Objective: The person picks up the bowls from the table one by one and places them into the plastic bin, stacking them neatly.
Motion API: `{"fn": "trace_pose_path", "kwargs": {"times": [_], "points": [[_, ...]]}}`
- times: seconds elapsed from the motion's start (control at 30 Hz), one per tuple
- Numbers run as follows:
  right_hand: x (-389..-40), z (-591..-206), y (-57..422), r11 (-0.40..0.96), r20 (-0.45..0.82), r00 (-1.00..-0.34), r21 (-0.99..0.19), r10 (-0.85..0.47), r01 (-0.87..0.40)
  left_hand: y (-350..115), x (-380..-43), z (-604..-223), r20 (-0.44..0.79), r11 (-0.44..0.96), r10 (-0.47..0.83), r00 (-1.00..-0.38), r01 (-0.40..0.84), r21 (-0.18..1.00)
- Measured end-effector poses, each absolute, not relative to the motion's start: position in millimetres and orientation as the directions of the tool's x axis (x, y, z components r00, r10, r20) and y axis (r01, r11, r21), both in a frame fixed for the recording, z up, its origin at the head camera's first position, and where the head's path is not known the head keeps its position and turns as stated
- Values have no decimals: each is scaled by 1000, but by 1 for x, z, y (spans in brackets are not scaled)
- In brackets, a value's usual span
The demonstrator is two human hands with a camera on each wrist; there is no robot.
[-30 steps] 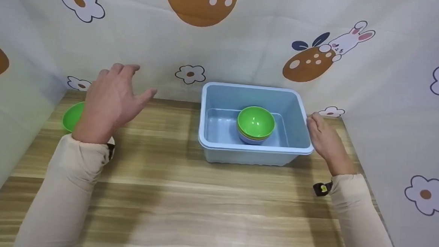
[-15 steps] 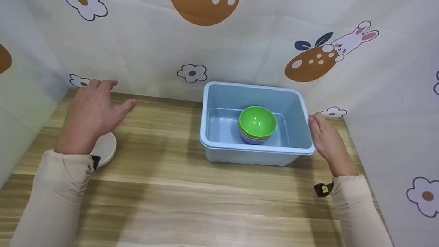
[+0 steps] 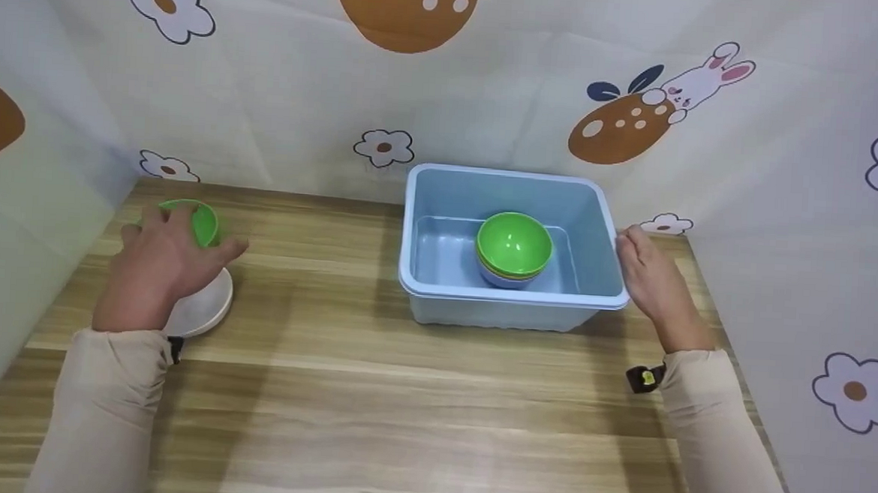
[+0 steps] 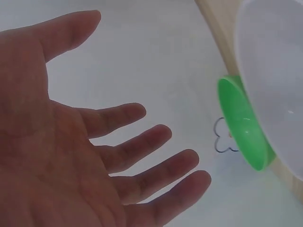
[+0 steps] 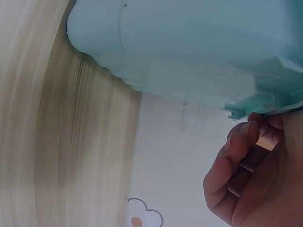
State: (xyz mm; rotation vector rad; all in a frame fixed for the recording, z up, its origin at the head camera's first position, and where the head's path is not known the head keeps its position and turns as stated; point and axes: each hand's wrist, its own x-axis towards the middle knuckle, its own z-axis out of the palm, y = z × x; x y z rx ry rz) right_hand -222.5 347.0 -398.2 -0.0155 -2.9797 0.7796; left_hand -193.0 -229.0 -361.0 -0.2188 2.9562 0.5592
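My left hand (image 3: 154,265) hovers at the left over a green bowl (image 3: 206,224) and a white round dish (image 3: 210,306), partly covering both. In the left wrist view its fingers (image 4: 156,172) are spread and hold nothing; the green bowl (image 4: 244,125) and the white dish (image 4: 274,80) stand beyond them. My right hand (image 3: 651,284) holds the right rim of a light blue plastic bin (image 3: 481,311), fingers curled under the edge in the right wrist view. Inside the bin sits a nested stack of bowls (image 3: 514,243), a green one on top.
The wooden tabletop (image 3: 370,408) carries everything. A patterned cloth (image 3: 268,65) hangs behind it and along both sides, close to the bin's back edge. Each wrist wears a dark strap.
My left hand has come down and back toward the left, from above the table to over the green bowl and white dish. The right hand and the bin stay put.
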Motion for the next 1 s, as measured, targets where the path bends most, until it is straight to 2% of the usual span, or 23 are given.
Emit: {"fn": "trace_pose_path", "kwargs": {"times": [0.3, 1.0], "points": [[-223, -396, 347, 873, 38, -998, -488, 42, 19, -246, -183, -386, -191, 923, -139, -972, -197, 330], [-221, -396, 346, 878, 42, -998, -478, 47, 21, -243, -177, -413, -327, 897, -217, -920, -320, 306]]}}
